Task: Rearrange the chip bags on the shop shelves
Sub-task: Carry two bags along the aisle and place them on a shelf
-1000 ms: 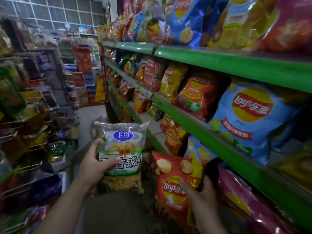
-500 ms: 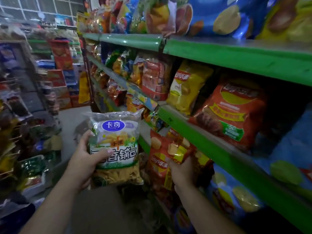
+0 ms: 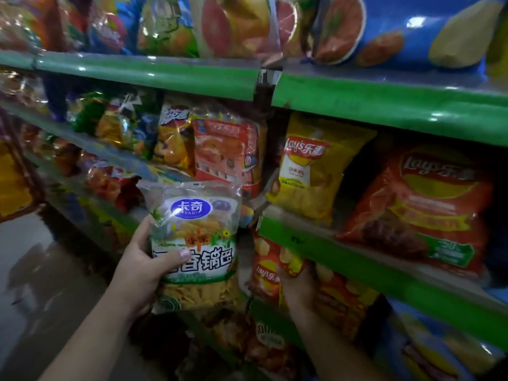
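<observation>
My left hand (image 3: 143,265) grips a clear bag of yellow snack sticks (image 3: 196,243) with a blue oval logo, held upright in front of the shelves. My right hand (image 3: 298,287) holds a red Lay's chip bag (image 3: 265,273) by its upper edge, just under the green edge of the middle shelf (image 3: 357,259). On that shelf stand a yellow Lay's bag (image 3: 310,171) and an orange-red Lay's bag (image 3: 420,204).
Above runs another green shelf (image 3: 165,75) carrying large blue and fruit-printed bags (image 3: 398,31). Mixed snack bags (image 3: 214,149) fill the shelf section to the left. More bags (image 3: 264,345) sit low under my hands. The grey aisle floor (image 3: 33,270) lies at the left.
My view has turned towards the shelves and come closer. Both hands have risen: the snack-stick bag is now before the middle shelf, the red Lay's bag just under its edge.
</observation>
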A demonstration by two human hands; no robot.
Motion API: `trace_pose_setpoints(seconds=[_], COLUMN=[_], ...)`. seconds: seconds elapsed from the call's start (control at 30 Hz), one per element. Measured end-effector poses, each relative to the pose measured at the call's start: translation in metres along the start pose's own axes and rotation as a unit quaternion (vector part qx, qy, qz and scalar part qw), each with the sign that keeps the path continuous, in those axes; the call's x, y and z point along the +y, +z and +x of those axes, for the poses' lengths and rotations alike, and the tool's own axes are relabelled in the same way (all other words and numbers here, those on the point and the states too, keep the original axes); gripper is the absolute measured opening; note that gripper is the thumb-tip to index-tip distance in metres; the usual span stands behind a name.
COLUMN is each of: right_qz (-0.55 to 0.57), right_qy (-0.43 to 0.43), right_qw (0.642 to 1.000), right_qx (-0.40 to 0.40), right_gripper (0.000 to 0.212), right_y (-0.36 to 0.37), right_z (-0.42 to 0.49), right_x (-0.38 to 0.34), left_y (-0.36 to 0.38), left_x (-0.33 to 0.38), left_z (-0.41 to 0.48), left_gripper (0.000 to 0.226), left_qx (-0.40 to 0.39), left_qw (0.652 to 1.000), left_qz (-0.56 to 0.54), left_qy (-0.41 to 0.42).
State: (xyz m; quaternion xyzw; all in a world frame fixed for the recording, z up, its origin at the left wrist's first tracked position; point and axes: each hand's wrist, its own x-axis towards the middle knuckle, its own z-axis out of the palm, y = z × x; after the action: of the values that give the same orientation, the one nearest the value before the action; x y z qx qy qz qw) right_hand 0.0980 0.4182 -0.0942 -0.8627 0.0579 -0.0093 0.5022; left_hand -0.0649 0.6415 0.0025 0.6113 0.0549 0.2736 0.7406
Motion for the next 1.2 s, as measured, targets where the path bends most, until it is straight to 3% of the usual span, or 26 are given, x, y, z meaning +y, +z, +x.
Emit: trace_pose_setpoints(seconds=[0.2, 0.33, 0.43, 0.53, 0.6, 0.7, 0.77, 0.9, 1.0, 1.2], right_qz=[-0.061, -0.078, -0.098, -0.117, -0.055, 0.122, 0.186, 0.167, 0.176, 0.189], right_qy=[0.059, 0.039, -0.033, -0.146, -0.222, -0.288, -0.281, -0.203, -0.165, -0.149], right_qw=[0.996, 0.993, 0.991, 0.982, 0.973, 0.95, 0.941, 0.961, 0.969, 0.97], right_qx=[-0.039, -0.081, -0.087, -0.028, -0.016, 0.021, 0.031, 0.09, 0.05, 0.043], right_gripper=[0.084, 0.066, 0.033, 0.016, 0.012, 0.024, 0.039, 0.091, 0.12, 0.099], right_y=[-0.003, -0.022, -0.048, -0.079, -0.103, -0.135, -0.143, -0.134, -0.123, -0.125], right_z=[0.009, -0.006, -0.031, -0.065, -0.084, -0.084, -0.064, -0.015, 0.008, 0.016], right_x=[-0.013, -0.014, -0.015, -0.025, -0.045, -0.091, -0.12, -0.162, -0.171, -0.173], left_y=[0.01, 0.021, 0.027, 0.036, 0.042, 0.052, 0.06, 0.067, 0.071, 0.076], left_x=[0.001, 0.002, 0.002, 0.004, 0.006, 0.01, 0.014, 0.028, 0.038, 0.057], left_z=[0.035, 0.046, 0.048, 0.048, 0.048, 0.047, 0.046, 0.043, 0.042, 0.037], left_gripper=[0.09, 0.087, 0.071, 0.065, 0.064, 0.068, 0.07, 0.068, 0.064, 0.054], left_qx=[-0.059, -0.073, -0.085, -0.093, -0.091, -0.078, -0.074, -0.077, -0.083, -0.093], left_qw=[0.998, 0.997, 0.995, 0.994, 0.994, 0.995, 0.994, 0.993, 0.993, 0.994], left_qz=[-0.01, -0.029, -0.038, -0.048, -0.05, -0.068, -0.076, -0.085, -0.082, -0.06], left_qy=[-0.014, -0.022, -0.024, -0.027, -0.021, -0.009, -0.007, -0.007, -0.002, 0.015])
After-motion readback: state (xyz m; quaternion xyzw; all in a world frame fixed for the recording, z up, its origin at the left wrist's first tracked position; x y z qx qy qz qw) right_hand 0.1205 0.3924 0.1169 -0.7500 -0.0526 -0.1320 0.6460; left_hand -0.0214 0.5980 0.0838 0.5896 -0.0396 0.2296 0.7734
